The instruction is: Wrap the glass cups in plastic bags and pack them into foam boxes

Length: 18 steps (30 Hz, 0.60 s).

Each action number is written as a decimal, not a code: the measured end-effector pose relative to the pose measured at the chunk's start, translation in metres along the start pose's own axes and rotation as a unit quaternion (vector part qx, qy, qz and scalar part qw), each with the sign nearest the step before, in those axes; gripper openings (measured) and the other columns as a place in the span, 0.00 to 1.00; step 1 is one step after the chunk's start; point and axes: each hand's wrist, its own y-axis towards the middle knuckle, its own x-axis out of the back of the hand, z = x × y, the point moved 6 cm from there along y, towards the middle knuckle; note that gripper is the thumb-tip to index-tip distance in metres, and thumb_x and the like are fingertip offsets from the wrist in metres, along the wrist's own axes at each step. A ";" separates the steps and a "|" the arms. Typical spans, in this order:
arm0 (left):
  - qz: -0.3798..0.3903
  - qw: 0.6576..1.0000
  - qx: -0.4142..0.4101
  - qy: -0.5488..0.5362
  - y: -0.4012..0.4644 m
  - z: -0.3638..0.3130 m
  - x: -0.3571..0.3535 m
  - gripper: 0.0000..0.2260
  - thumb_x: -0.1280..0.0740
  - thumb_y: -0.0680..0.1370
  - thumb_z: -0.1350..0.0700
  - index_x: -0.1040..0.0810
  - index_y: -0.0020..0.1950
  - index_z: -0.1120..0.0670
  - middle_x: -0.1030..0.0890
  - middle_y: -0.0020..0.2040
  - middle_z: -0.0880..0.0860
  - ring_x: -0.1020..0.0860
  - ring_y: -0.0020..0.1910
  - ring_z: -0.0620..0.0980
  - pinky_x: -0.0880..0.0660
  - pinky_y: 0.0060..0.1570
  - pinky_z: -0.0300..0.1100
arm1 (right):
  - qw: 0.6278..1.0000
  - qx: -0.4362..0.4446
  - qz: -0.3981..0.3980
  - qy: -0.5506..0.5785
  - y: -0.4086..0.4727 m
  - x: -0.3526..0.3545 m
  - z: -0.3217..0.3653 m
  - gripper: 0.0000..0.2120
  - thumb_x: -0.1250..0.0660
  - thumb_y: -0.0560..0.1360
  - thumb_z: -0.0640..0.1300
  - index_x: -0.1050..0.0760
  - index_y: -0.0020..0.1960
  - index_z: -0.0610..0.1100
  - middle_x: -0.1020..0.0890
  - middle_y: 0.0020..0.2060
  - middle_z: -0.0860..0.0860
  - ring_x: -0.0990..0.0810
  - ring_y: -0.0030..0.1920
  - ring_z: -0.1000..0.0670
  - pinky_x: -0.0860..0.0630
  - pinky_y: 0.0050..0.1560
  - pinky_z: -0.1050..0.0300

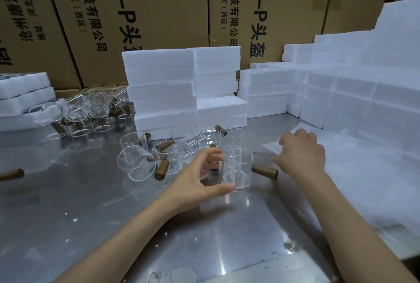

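Note:
A clear glass cup [237, 169] with a brown wooden handle [264, 171] stands upright on the metal table [91, 214]. My left hand [197, 180] is spread beside its left wall, thumb near the base and fingers near the rim; contact is unclear. My right hand [300, 155] lies palm down on a stack of thin plastic bags [354, 164], fingers bent at its near corner; whether it pinches a bag is not visible. Several more glass cups [145, 157] with wooden handles stand behind and left of the cup.
White foam boxes [163, 91] are stacked at the back centre, with more foam blocks [341, 91] piled on the right. Another cluster of cups [91, 110] sits back left beside foam trays [22, 96]. Cardboard cartons [147, 9] form the back wall.

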 end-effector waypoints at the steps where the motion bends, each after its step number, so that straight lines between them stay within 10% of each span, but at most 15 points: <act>1: -0.004 1.000 -0.001 0.003 0.000 0.000 0.000 0.34 0.26 0.64 0.43 0.33 0.67 0.43 0.25 0.61 0.40 0.26 0.60 0.35 0.31 0.63 0.31 | 1.000 -0.003 -0.003 0.009 0.001 0.000 0.000 0.14 0.37 0.75 0.42 0.27 0.60 0.45 0.28 0.58 0.45 0.33 0.61 0.44 0.34 0.52 0.53; 8: -0.032 0.998 -0.038 0.039 0.004 -0.004 -0.001 0.27 0.29 0.65 0.37 0.29 0.63 0.33 0.25 0.54 0.42 0.24 0.53 0.35 0.30 0.53 0.24 | 0.984 0.035 -0.134 0.115 -0.001 0.018 0.008 0.14 0.42 0.80 0.46 0.23 0.42 0.41 0.28 0.44 0.45 0.28 0.52 0.42 0.34 0.38 0.53; 13: -0.058 0.994 -0.060 0.075 0.003 -0.006 0.000 0.19 0.29 0.64 0.35 0.25 0.53 0.36 0.23 0.50 0.43 0.23 0.49 0.39 0.30 0.51 0.27 | 0.833 0.230 -0.421 0.274 -0.044 0.071 0.034 0.08 0.33 0.73 0.36 0.18 0.50 0.44 0.27 0.33 0.47 0.26 0.35 0.45 0.33 0.29 0.57; 18: -0.104 0.971 -0.114 0.185 -0.001 -0.019 0.002 0.19 0.30 0.64 0.32 0.26 0.45 0.42 0.25 0.41 0.44 0.25 0.41 0.44 0.25 0.46 0.45 | 0.797 0.377 -0.401 0.247 -0.071 0.062 0.072 0.12 0.30 0.69 0.32 0.16 0.48 0.45 0.20 0.34 0.50 0.22 0.33 0.46 0.27 0.27 0.55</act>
